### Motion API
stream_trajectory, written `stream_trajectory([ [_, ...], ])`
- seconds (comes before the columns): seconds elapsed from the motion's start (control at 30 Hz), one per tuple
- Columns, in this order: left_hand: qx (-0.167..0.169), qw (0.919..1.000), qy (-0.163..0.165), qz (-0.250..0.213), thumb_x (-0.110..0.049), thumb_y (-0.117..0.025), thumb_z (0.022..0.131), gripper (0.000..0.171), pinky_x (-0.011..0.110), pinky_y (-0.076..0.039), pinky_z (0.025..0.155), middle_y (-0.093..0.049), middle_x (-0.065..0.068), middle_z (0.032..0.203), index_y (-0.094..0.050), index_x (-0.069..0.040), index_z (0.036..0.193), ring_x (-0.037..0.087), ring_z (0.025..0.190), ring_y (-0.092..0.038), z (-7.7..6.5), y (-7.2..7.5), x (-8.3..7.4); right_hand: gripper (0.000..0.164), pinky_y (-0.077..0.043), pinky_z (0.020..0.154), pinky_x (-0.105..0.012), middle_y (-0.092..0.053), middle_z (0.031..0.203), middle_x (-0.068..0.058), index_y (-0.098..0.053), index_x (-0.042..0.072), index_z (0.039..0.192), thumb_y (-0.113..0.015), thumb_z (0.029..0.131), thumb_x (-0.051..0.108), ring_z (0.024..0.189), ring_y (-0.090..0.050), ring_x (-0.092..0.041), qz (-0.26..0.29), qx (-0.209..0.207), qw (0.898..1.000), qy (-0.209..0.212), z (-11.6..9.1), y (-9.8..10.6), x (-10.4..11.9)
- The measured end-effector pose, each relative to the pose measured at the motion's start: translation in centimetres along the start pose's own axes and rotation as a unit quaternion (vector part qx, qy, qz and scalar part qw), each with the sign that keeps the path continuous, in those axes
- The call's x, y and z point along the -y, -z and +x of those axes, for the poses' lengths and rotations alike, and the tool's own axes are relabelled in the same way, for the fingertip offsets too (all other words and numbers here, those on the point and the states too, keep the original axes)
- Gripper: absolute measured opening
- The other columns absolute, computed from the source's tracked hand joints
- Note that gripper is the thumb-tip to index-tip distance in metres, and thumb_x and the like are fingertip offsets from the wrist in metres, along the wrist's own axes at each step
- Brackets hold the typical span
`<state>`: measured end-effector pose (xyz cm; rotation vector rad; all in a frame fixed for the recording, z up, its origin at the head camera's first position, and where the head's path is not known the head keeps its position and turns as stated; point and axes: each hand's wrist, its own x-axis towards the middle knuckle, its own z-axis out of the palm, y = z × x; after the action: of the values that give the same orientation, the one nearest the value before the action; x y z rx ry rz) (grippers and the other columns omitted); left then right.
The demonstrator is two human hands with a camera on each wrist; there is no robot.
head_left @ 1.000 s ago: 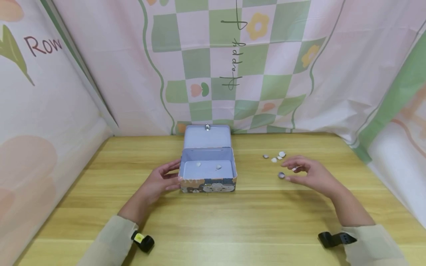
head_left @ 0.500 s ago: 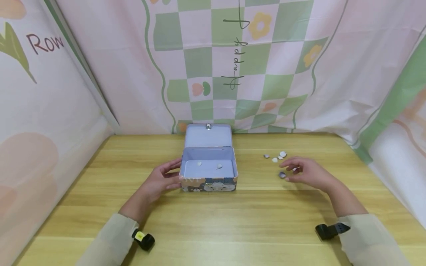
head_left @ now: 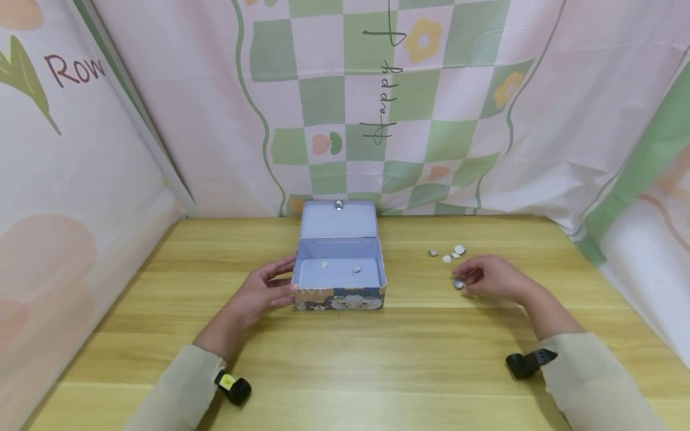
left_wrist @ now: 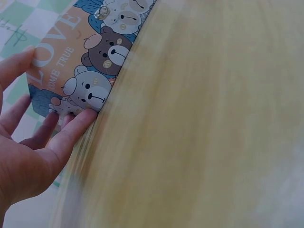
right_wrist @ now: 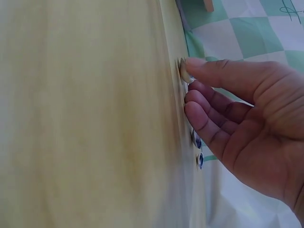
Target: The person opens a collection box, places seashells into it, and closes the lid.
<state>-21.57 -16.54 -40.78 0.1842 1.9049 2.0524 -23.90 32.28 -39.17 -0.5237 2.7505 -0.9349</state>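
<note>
A tin box [head_left: 339,299] with cartoon bears on its front stands on the table, lid raised at the back. Two small pale seashells [head_left: 356,270] lie inside it. My left hand [head_left: 264,291] rests against the box's left side with fingers extended; the left wrist view shows its fingertips at the corner of the printed tin box [left_wrist: 95,61]. To the right of the box, my right hand [head_left: 496,280] pinches a seashell [head_left: 458,284] between thumb and fingers at the table. In the right wrist view the thumb lies on that seashell [right_wrist: 185,72], the other fingers curled below.
Several more seashells [head_left: 446,259] lie loosely grouped just beyond the right hand. The wooden table [head_left: 345,365] backs onto a checkered curtain [head_left: 366,102], with printed cloth on both sides. Two dark shells [right_wrist: 200,160] show beneath the right fingers in the right wrist view.
The right hand's fingers have drawn together around the shell near the thumb, and its forearm has shifted slightly left and away from the viewer. The left hand and box keep their places.
</note>
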Motion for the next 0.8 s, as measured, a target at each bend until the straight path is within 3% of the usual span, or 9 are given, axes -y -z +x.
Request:
stream_trajectory([
  [0.8, 0.001, 1.0, 0.001, 0.006, -0.001, -0.074, 0.084, 0.075, 0.04, -0.054, 0.094, -0.037, 0.013, 0.149, -0.039, -0.013, 0.15, 0.038, 0.129, -0.044, 0.11, 0.13, 0.11, 0.023, -0.056, 0.07, -0.026, -0.068, 0.091, -0.003, -0.071, 0.001, 0.104, -0.076, 0.083, 0.007, 0.085, -0.061, -0.019, 0.006, 0.016, 1.0, -0.008, 0.98, -0.05, 0.5],
])
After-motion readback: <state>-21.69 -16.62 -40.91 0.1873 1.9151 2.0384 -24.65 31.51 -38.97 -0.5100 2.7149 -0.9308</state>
